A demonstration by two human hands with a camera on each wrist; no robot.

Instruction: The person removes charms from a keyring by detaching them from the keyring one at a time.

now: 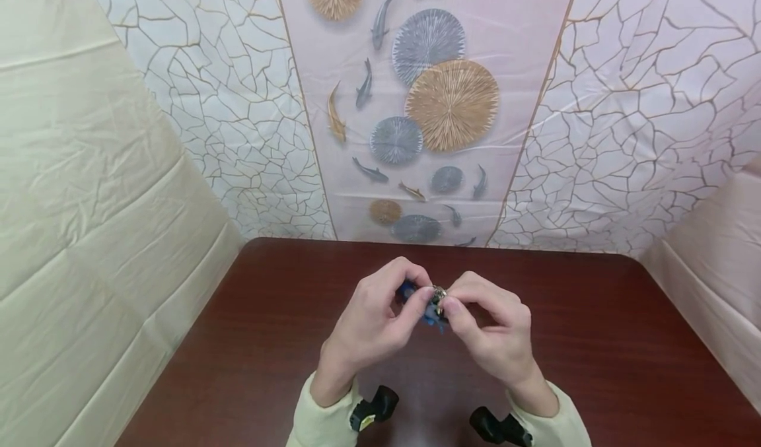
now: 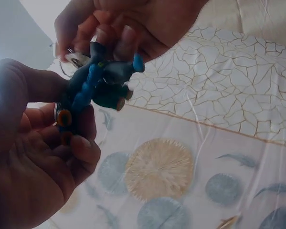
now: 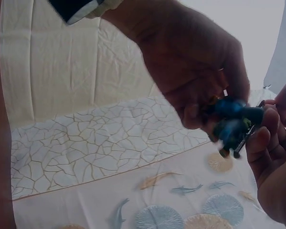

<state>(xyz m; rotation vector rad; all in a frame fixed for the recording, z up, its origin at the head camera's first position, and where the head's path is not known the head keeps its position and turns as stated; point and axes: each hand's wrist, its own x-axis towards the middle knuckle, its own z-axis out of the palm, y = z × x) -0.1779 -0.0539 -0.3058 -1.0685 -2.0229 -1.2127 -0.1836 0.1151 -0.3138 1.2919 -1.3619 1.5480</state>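
A small blue and teal toy figure (image 2: 88,90) with several stubby limbs and orange round spots is held above the table, between the hands. Silvery metal hardware (image 1: 439,295), seemingly a keychain ring or clasp, is attached to it. My left hand (image 1: 374,315) grips the figure's body between thumb and curled fingers. With thumb and forefinger, my right hand (image 1: 496,325) pinches at the metal part, right beside the left fingertips. The right wrist view shows the figure (image 3: 231,121) between both hands. Fingers hide part of the metal piece, so its exact form cannot be told.
Below the hands lies a dark reddish-brown table (image 1: 250,354). Behind it hangs a patterned cloth (image 1: 505,189) with gold cracks, discs and fish. Pale fabric (image 1: 119,236) stands along the left side, with more fabric (image 1: 713,262) at right.
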